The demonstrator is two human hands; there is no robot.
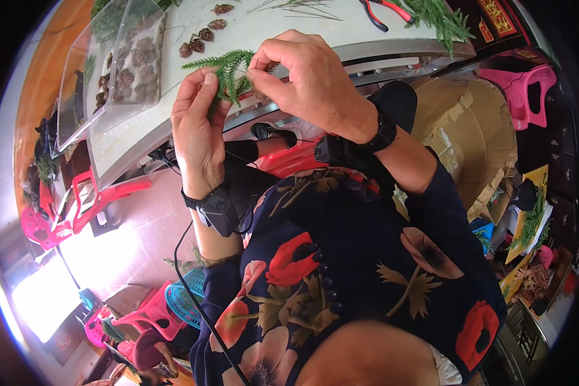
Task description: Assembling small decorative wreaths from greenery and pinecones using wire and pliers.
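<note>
Both my hands meet over the near edge of the white table, around a green artificial pine sprig (228,66). My left hand (198,125) pinches the sprig's lower part between thumb and fingertips. My right hand (312,80) is closed at the sprig's right end, thumb against forefinger. What exactly sits in that pinch is too small to make out. A brownish bit shows beneath the right fingers, mostly hidden. Just beyond the sprig, several small brown pine cones (197,46) lie on the table (264,37).
A clear plastic box (153,80) with pine cones stands at the left. Thin wires (302,9), red-handled pliers (387,14) and more green sprigs (439,24) lie along the far side. An open cardboard box (473,138) and a pink stool (524,93) are on the right.
</note>
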